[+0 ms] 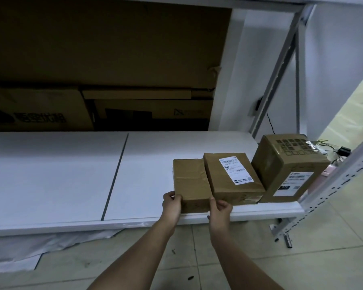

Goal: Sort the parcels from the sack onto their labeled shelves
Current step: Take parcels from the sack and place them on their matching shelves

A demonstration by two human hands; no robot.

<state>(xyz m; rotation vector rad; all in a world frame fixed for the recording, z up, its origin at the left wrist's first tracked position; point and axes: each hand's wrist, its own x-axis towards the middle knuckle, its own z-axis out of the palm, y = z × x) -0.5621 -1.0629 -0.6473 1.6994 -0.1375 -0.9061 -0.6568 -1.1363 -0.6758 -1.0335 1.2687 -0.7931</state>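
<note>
**Both hands on the flat parcel at the shelf's front edge**

Left hand point(172, 203) grips the near left corner of the flat parcel point(190, 183); thumb on top, fingers curled round the left side face. Right hand point(220, 208) holds the near right corner of the same parcel, fingers together and bent against its front face; thumb tip position hard to tell. Both forearms reach in from the bottom of the view.

The flat parcel lies on the white shelf point(71, 174), near its front edge, top creased, no label visible on top. Its right side touches the labelled parcel point(233, 178), which sits slightly higher and appears to overlap that edge; white shipping label with barcode faces up. Right of that, touching or just beside it, stands the tall box point(287, 166), upright, white label on the front face, printed squares on top, close to the shelf's right end.

A dark seam runs front to back across the shelf, well left of the parcels. Large flattened cartons point(92, 59) stand behind the shelf against the wall. Perforated metal upright point(333, 189) at the right. Tiled floor point(260, 268) below, pale sheeting point(29, 248) under the shelf at left, cables and a small black adapter on the floor at far right.
</note>
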